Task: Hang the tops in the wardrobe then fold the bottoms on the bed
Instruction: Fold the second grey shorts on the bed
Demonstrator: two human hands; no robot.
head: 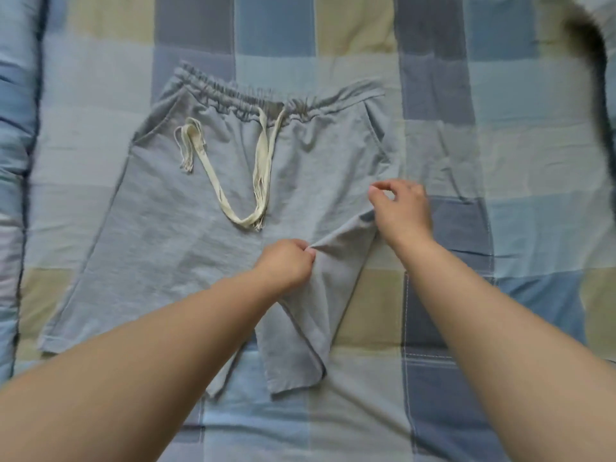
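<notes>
Grey shorts with an elastic waistband and a cream drawstring lie spread on the bed, waistband away from me. Their right leg is bunched and folded inward near the crotch. My left hand pinches the fabric at the crotch fold. My right hand sits at the outer edge of the right leg, its heel on the cloth, thumb and forefinger curled close together above it; whether they hold fabric is unclear.
The bed carries a patchwork cover of blue, grey and pale yellow squares. A dark blurred shape hangs at the upper right edge. A rolled blue fold of bedding runs down the left side.
</notes>
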